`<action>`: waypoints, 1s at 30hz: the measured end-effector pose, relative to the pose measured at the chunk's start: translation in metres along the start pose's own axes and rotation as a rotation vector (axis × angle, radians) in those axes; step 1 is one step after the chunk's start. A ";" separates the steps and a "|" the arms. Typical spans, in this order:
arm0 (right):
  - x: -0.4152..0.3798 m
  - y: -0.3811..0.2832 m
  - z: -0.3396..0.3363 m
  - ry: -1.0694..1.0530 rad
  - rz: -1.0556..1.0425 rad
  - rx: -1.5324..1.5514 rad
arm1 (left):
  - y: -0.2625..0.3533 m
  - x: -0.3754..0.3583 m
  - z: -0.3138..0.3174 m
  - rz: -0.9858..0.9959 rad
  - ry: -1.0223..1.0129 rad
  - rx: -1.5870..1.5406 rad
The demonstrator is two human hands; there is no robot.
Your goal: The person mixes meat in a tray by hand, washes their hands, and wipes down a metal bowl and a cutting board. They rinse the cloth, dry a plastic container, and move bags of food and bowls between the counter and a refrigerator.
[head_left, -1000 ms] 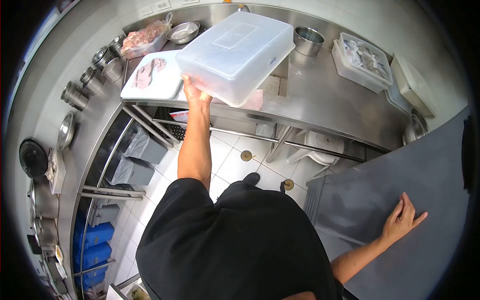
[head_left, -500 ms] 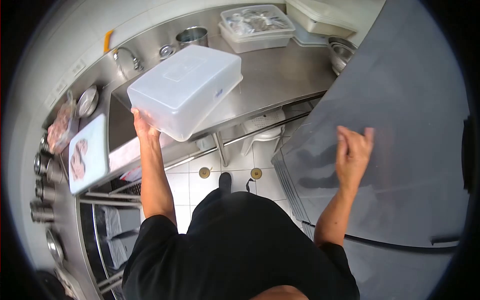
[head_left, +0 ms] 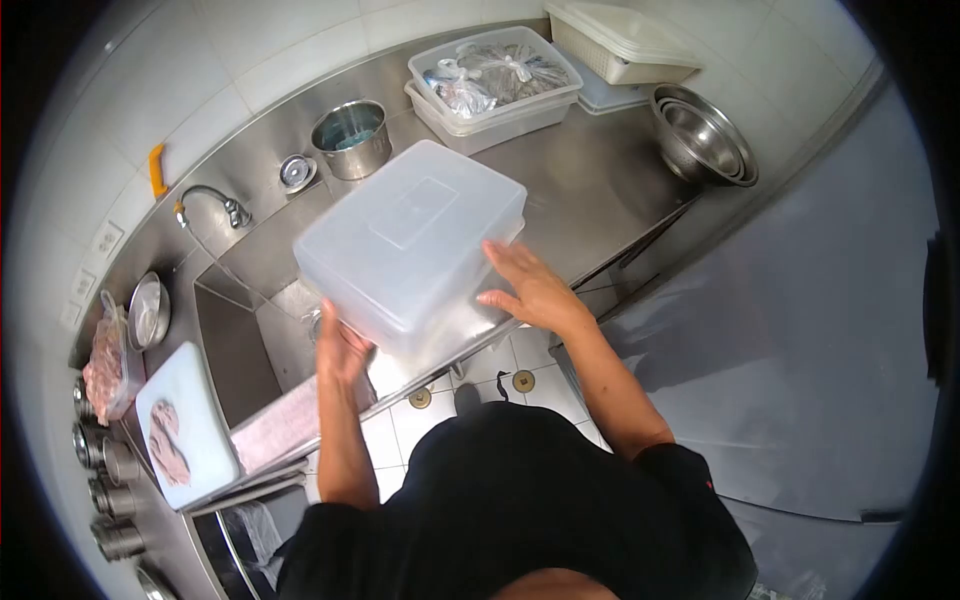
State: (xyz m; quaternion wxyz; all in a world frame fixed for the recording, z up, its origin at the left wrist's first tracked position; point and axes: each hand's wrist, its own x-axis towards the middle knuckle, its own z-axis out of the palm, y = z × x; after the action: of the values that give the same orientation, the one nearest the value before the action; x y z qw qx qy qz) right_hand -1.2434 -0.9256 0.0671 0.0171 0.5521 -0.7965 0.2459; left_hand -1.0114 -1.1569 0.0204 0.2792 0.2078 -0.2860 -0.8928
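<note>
A translucent plastic storage box, bottom side up, is held over the edge of the sink and the steel counter. My left hand grips its near left corner, thumb along the side and the other fingers partly hidden beneath. On the box's right side is my right hand, fingers stretched and thumb spread, with fingertips right at the wall of the box. Below and left of the box lies the sink basin, partly covered by it.
A white cutting board with raw meat lies left of the sink. Behind stand a steel pot and a tub of bagged food. Nested steel bowls sit at right, near a large grey door.
My right hand has come from the grey door to the right side of the box. The view has turned, showing more of the sink and counter; my left hand still holds the box.
</note>
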 end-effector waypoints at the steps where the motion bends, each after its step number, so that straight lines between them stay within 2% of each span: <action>1: 0.010 0.001 -0.003 -0.136 0.105 0.141 | -0.011 -0.004 -0.004 -0.034 0.023 -0.022; 3: 0.034 0.006 -0.025 -0.406 0.312 0.418 | -0.029 0.011 -0.033 0.088 0.195 -0.108; 4: 0.046 0.013 -0.031 -0.350 0.338 0.408 | -0.031 0.014 -0.037 0.150 0.283 -0.147; 6: 0.078 0.040 -0.044 -0.222 0.383 0.383 | -0.010 0.017 -0.035 0.142 0.295 -0.203; 8: 0.117 0.078 -0.056 0.030 0.324 0.374 | 0.009 0.013 -0.029 0.140 0.320 -0.194; 10: 0.163 0.129 -0.072 0.205 0.250 0.020 | 0.020 0.007 -0.030 0.156 0.355 -0.113; 13: 0.228 0.206 -0.114 0.225 0.372 -0.304 | 0.024 -0.005 -0.016 0.254 0.390 0.033; 16: 0.279 0.306 -0.147 0.300 0.431 -0.659 | 0.021 -0.002 0.027 0.347 0.506 -0.092; 18: 0.301 0.326 -0.175 0.241 0.641 -0.788 | 0.018 0.015 0.050 0.397 0.535 -0.070; 19: 0.307 0.333 -0.182 0.237 0.667 -0.760 | 0.017 0.027 0.060 0.421 0.539 -0.039; 22: 0.319 0.370 -0.192 0.278 0.726 -0.648 | 0.012 0.075 0.088 0.522 0.494 0.182; 23: 0.326 0.386 -0.194 0.246 0.715 -0.636 | 0.011 0.095 0.096 0.583 0.467 0.327; 25: 0.327 0.388 -0.207 0.175 0.701 -0.623 | 0.008 0.139 0.119 0.616 0.415 0.407; 27: 0.320 0.399 -0.223 0.237 0.670 -0.610 | 0.011 0.181 0.162 0.465 0.427 0.088; 29: 0.331 0.409 -0.252 0.307 0.579 -0.553 | 0.007 0.239 0.168 0.459 0.131 0.159; 30: 0.336 0.418 -0.279 0.329 0.522 -0.504 | 0.004 0.259 0.199 0.428 0.135 0.037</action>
State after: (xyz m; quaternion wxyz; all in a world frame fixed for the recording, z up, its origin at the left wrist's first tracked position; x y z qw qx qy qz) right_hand -1.8135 -0.9914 0.2571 0.2162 0.2628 -0.9321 0.1241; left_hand -1.3118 -1.2406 0.1175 0.4772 0.2067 -0.3204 -0.7918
